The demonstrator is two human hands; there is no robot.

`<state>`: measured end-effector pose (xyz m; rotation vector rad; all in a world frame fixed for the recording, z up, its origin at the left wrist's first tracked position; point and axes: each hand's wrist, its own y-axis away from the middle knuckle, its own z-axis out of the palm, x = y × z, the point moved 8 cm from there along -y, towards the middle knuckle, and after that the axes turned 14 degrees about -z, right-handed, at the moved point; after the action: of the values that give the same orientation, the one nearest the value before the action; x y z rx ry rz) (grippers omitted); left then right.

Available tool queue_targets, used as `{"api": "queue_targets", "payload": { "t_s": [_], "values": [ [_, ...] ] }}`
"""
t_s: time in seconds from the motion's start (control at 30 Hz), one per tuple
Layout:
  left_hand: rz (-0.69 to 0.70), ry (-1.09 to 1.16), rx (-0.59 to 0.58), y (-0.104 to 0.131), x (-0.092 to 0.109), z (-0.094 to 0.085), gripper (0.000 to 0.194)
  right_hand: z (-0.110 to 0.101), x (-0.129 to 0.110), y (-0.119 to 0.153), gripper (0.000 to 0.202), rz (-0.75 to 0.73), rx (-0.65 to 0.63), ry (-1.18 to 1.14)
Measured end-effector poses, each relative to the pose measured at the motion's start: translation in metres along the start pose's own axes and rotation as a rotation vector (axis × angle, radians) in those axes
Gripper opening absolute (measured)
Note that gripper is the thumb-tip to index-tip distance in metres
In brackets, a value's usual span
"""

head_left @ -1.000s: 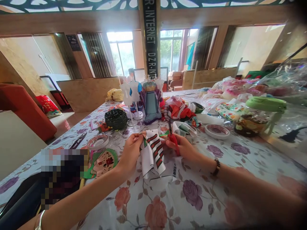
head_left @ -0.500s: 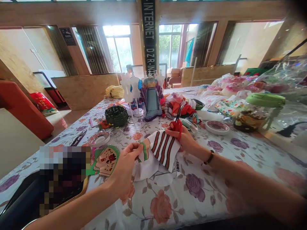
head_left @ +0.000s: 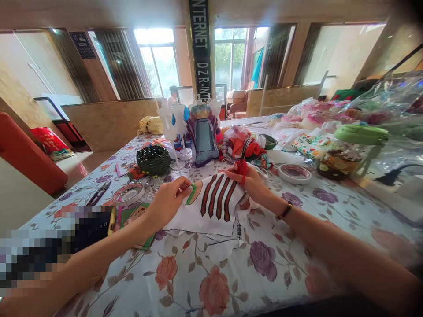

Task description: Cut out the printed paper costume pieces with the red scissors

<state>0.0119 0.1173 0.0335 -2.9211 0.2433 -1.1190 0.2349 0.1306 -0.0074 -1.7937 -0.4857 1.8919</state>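
Note:
A piece of white fabric (head_left: 211, 224) printed with brown-red stripes and a green-edged patch is spread between my hands, just over the table. My left hand (head_left: 168, 198) pinches its left edge beside the green-edged patch. In my right hand (head_left: 254, 182) are red-handled scissors (head_left: 242, 169), their dark blades pointing up and away from the fabric. The fingertips of that hand also hold the fabric's upper right corner. More white cloth lies under the striped piece. A green-bordered printed piece (head_left: 145, 243) is partly covered by my left forearm.
Behind my hands are a dark woven basket (head_left: 153, 159), small white mannequins (head_left: 169, 125), a dressed one (head_left: 204, 136) and bunched colourful cloth (head_left: 241, 145). Tape rolls (head_left: 294, 173), thread snips (head_left: 99, 193), a phone (head_left: 94, 231) and a green-lidded jar (head_left: 343, 152) stand around.
The fabric has been pulled flatter, with its stripes now turned more upright. My left hand has moved slightly left and up. The right hand still has the scissors and the fabric's corner.

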Motion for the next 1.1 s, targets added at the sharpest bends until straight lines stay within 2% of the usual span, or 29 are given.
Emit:
{"api": "queue_targets", "payload": {
  "t_s": [0.2, 0.37, 0.5, 0.6, 0.67, 0.73, 0.83, 1.0, 1.1],
  "values": [
    [0.019, -0.129, -0.004, -0.007, -0.012, 0.009, 0.020, 0.000, 0.000, -0.001, 0.023, -0.033, -0.023, 0.114],
    [0.045, -0.174, -0.002, -0.010, -0.012, 0.011, 0.023, -0.001, 0.000, 0.000, 0.022, -0.081, -0.020, 0.200],
    [0.079, -0.188, 0.031, -0.015, -0.006, 0.004, 0.028, -0.005, -0.002, 0.000, 0.017, -0.115, 0.006, 0.280],
    [0.179, -0.216, 0.070, -0.013, 0.009, 0.003, 0.029, -0.007, -0.004, 0.000, 0.018, -0.126, 0.034, 0.324],
    [0.289, -0.251, 0.060, -0.005, 0.021, 0.011, 0.027, -0.009, -0.006, 0.001, 0.019, -0.130, 0.055, 0.346],
    [0.401, -0.305, 0.009, 0.005, 0.031, 0.026, 0.024, -0.011, -0.009, 0.002, 0.020, -0.132, 0.079, 0.363],
    [0.498, -0.385, -0.050, 0.016, 0.036, 0.051, 0.034, -0.012, -0.013, 0.002, 0.020, -0.134, 0.108, 0.381],
    [0.469, -0.454, -0.041, 0.009, 0.038, 0.072, 0.053, -0.015, -0.016, 0.003, 0.018, -0.136, 0.129, 0.423],
    [0.424, -0.476, -0.036, -0.004, 0.040, 0.076, 0.048, -0.016, -0.016, 0.002, 0.019, -0.131, 0.128, 0.443]
  ]
}}
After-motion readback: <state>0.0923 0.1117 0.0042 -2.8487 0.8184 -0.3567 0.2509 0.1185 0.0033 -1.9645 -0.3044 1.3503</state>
